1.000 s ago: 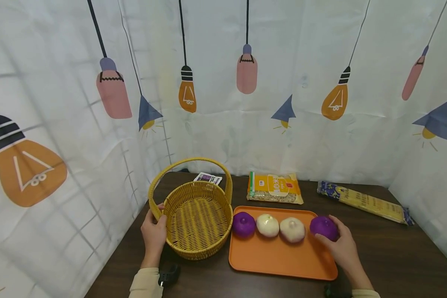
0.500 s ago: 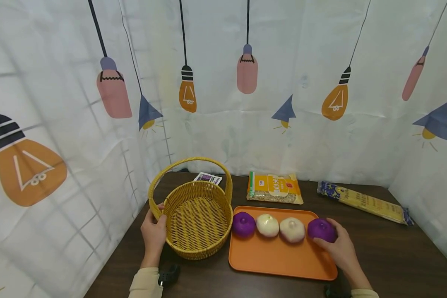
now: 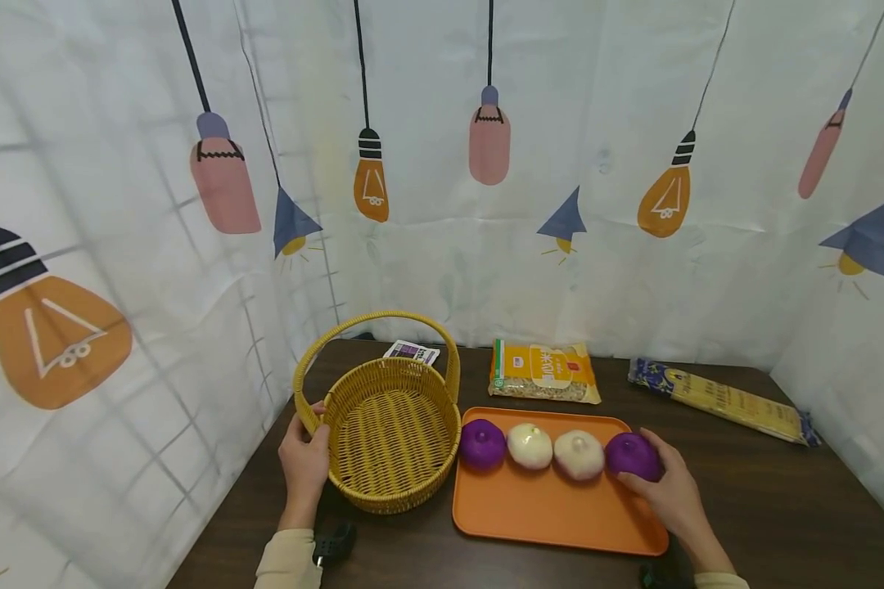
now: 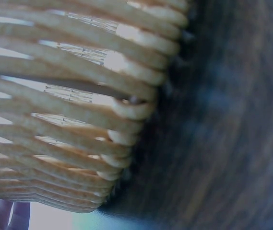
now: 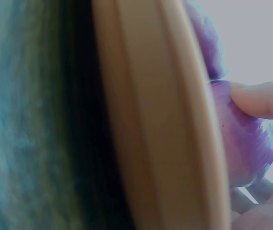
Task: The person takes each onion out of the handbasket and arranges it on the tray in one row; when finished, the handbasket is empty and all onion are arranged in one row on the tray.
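My left hand (image 3: 305,458) grips a yellow woven basket (image 3: 394,442) at its left rim, by the foot of the tall handle. In the left wrist view, the weave of the basket (image 4: 69,110) fills the left side and some fingertips (image 4: 18,215) show below it. At the right end of an orange tray (image 3: 560,523), my right hand (image 3: 670,487) holds a purple onion (image 3: 633,456) between thumb and fingers. Left of it on the tray lie two whitish onions (image 3: 579,455) and another purple onion (image 3: 482,444). The right wrist view shows my thumb on the held onion (image 5: 246,139), partly behind the tray's edge.
Behind the tray lies a yellow bag of grain (image 3: 543,372). A long yellow and blue packet (image 3: 722,401) is at the back right. A small white and purple packet (image 3: 412,352) sits behind the basket. A patterned curtain (image 3: 442,262) surrounds the dark table (image 3: 773,507).
My right hand has shifted a little to the left and nearer with the purple onion, bringing it close to the neighbouring whitish one. The left hand and basket stay in place.
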